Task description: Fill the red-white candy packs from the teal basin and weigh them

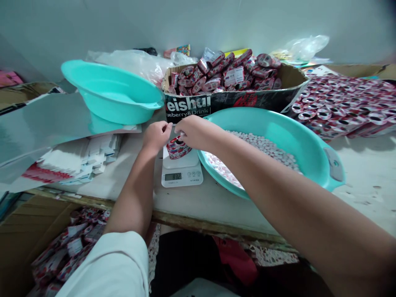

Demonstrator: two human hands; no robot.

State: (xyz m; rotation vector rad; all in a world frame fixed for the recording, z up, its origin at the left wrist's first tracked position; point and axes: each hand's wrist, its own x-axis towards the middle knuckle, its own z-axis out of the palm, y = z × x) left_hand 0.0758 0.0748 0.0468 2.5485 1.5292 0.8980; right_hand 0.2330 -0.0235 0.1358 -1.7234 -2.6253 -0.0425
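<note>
A small red printed packet [178, 148] stands on a white digital scale [182, 178], its dark opening facing up. Over the packet's top, my right hand [195, 131] is closed with its fingers curled down; a pale bit shows at the fingertips, too small to name. Just left of the packet, my left hand [156, 135] is closed in a pinch, and what it holds, if anything, is hidden. Beside the scale on the right, a turquoise basin [312, 142] contains many small white and pinkish candies [272, 152]; my right forearm crosses over it.
Behind the hands, a black cardboard box [225, 102] is heaped with red packets. Another turquoise basin [114, 97] tilts at the left, near stacked white folded cartons [74, 161]. Rows of open-topped packets [349, 99] fill the right. Below the table edge, a carton [18, 235] holds more packets.
</note>
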